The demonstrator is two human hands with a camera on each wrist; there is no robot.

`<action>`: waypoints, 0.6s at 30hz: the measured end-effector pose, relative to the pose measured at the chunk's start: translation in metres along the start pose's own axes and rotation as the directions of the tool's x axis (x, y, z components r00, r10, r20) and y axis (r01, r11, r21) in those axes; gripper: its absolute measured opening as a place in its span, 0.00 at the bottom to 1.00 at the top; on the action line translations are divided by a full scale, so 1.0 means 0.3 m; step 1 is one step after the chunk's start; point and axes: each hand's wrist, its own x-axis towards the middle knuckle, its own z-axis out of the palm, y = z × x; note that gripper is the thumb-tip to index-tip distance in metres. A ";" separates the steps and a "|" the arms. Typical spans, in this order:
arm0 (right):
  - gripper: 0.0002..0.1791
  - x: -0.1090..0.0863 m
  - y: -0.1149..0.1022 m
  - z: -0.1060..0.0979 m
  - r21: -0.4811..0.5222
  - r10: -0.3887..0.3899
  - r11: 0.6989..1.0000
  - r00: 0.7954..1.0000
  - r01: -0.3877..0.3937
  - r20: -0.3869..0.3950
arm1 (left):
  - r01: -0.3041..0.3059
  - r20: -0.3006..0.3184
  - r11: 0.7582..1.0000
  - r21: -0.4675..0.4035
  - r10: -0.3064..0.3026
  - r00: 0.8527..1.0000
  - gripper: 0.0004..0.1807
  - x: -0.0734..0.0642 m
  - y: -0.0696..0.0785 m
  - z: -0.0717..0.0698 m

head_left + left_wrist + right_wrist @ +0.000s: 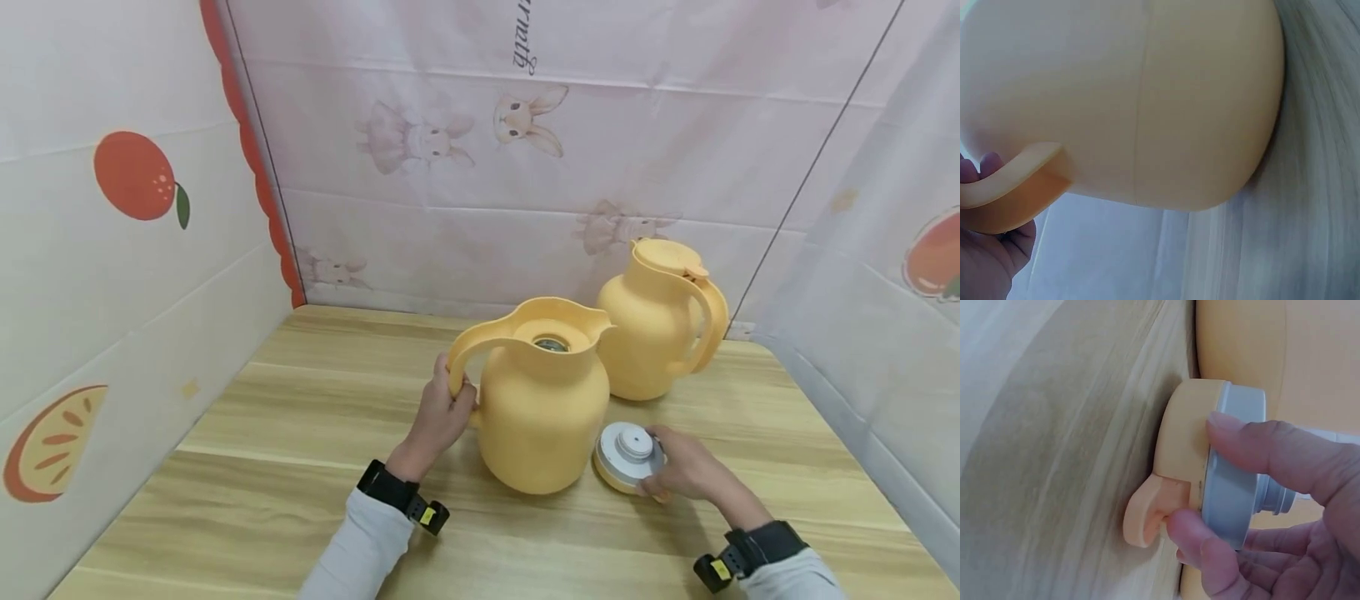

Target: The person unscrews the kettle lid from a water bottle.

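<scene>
A yellow thermos jug with its top open stands in the middle of the table. Its handle points left, and my left hand grips it, fingers curled round. To the right of the jug a lid rests upside down, grey threaded side up, yellow underneath. My right hand holds this lid at its right edge, with the thumb on the rim and a finger by the small orange tab in the right wrist view.
Behind and to the right stands a second yellow thermos jug with its lid on, handle to the right. The wood-grain table is bordered by printed cloth walls at the back and both sides.
</scene>
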 end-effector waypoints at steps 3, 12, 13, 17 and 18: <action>0.48 0.021 -0.011 0.002 -0.007 0.003 1.000 1.000 -0.003 0.001 | -0.011 -0.018 1.000 0.018 0.012 1.000 0.10 0.004 -0.007 -0.004; 0.48 0.076 -0.035 0.001 -0.016 0.021 1.000 1.000 -0.021 0.020 | 0.002 -0.082 0.999 0.054 0.002 0.997 0.09 0.007 -0.015 -0.014; 0.48 0.080 -0.036 0.002 -0.014 0.025 1.000 0.999 -0.025 0.023 | 0.003 -0.087 0.998 0.058 0.002 0.996 0.09 0.008 -0.015 -0.017; 0.47 0.101 -0.042 0.008 -0.006 0.006 1.000 1.000 -0.006 0.019 | 0.005 -0.103 0.997 0.075 0.003 0.995 0.08 0.016 -0.026 -0.026; 0.47 0.107 -0.042 0.011 -0.004 0.005 1.000 1.000 -0.004 0.017 | 0.007 -0.108 0.997 0.079 0.002 0.994 0.08 0.019 -0.030 -0.028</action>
